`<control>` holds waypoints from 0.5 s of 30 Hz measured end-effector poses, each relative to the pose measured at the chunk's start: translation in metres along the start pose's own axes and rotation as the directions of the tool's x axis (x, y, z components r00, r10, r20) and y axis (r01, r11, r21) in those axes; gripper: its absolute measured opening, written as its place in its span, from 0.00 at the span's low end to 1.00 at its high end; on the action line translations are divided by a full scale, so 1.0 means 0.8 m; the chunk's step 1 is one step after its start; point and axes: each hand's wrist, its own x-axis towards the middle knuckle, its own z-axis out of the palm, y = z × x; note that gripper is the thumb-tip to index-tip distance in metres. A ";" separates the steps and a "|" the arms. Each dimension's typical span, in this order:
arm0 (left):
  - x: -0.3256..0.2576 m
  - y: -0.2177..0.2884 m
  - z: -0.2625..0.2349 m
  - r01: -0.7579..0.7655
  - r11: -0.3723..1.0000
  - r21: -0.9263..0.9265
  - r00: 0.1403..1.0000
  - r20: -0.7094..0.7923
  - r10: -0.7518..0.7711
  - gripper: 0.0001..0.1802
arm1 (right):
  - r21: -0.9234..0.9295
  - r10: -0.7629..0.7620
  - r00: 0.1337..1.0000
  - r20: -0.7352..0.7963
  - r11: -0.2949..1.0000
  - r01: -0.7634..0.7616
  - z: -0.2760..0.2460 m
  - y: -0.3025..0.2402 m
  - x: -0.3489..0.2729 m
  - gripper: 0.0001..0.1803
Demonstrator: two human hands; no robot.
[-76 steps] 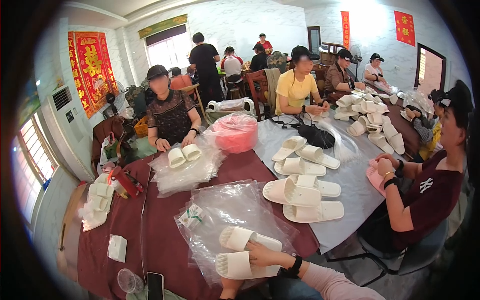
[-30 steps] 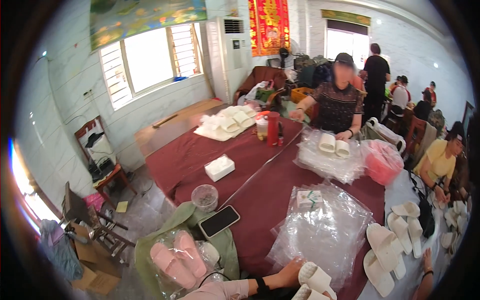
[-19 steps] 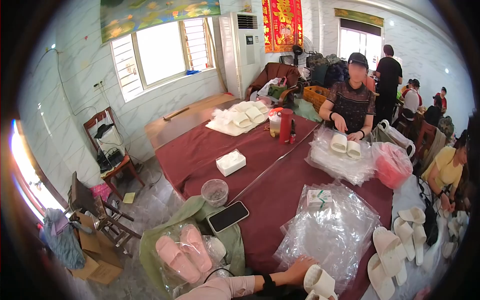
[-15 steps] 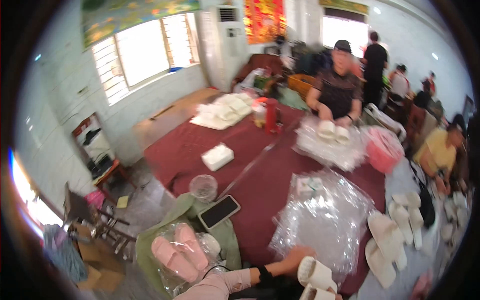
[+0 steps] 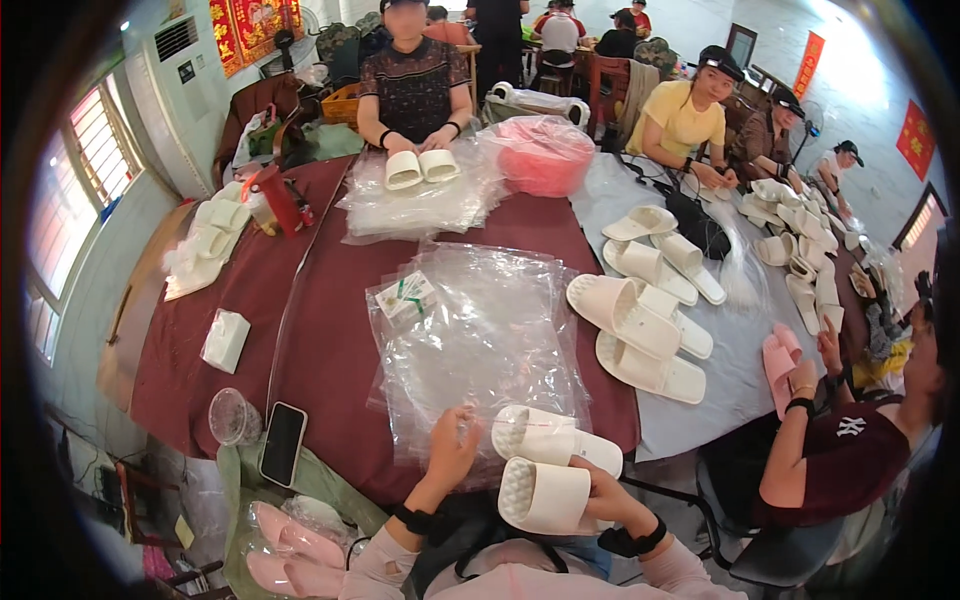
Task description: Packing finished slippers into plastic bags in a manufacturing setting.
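Note:
My right hand (image 5: 608, 497) grips a pair of white slippers at the table's near edge. The nearer slipper (image 5: 548, 495) overlaps the farther slipper (image 5: 550, 436), both with dimpled insoles. My left hand (image 5: 452, 447) is just left of them, its fingers bent together over the near edge of a spread stack of clear plastic bags (image 5: 480, 340). Whether bag film is between those fingertips I cannot make out. A small white packet with green marks (image 5: 407, 298) lies on the bags. More white slippers (image 5: 640, 325) are grouped to the right of the stack.
Left are a phone (image 5: 284, 444), a clear round tub (image 5: 235, 417), a white tissue pack (image 5: 226, 340) and bagged pink slippers (image 5: 290, 545). Across the dark red table (image 5: 335, 370), a person handles white slippers (image 5: 421, 170) on bags. At right, a co-worker's hand holds a pink slipper (image 5: 780, 370).
The view has swung to the right, bringing more co-workers and slippers in. My left hand has moved from beside the white slippers to the bags' near edge. My right hand now shows on the slippers.

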 end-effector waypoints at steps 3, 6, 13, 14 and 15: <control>-0.001 0.019 -0.006 -0.098 0.989 0.115 0.994 0.058 0.091 0.16 | -0.027 -0.004 0.995 -0.104 1.000 0.001 0.007 -0.008 0.001 0.24; -0.002 0.033 -0.012 -0.173 0.955 0.242 0.978 0.160 0.137 0.18 | -0.084 -0.041 0.972 -0.232 0.996 0.022 0.014 -0.001 0.004 0.24; -0.006 0.050 -0.010 -0.267 0.926 0.266 0.947 0.250 0.201 0.25 | -0.701 -0.408 0.870 -0.278 0.705 0.106 0.039 -0.017 0.027 0.26; -0.005 0.053 -0.013 -0.274 0.924 0.267 0.946 0.250 0.208 0.25 | -0.740 -0.435 0.861 -0.265 0.664 0.108 0.041 -0.015 0.030 0.25; -0.003 0.056 -0.016 -0.168 0.958 0.234 0.956 0.276 0.100 0.25 | -0.777 -0.462 0.849 -0.255 0.620 0.104 0.041 -0.013 0.031 0.24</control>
